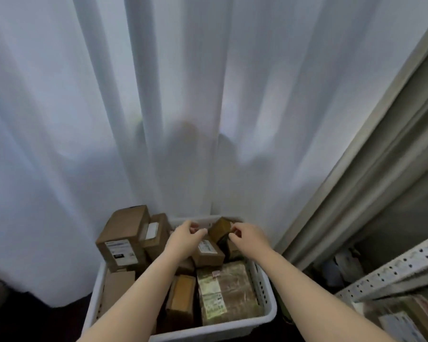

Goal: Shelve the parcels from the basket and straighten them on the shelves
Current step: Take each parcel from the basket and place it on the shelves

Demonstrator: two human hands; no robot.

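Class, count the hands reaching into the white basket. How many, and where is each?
2. The left hand is over the far middle of the basket; the right hand is beside a small brown box at its far right.

Bare left hand (186, 235) and bare right hand (248, 236). Back from the fingers, left forearm (139, 287) and right forearm (307, 280) uncovered right to the lower edge of view, narrow at the wrist, broadening away from it. Fingertip detail too blurred to tell.
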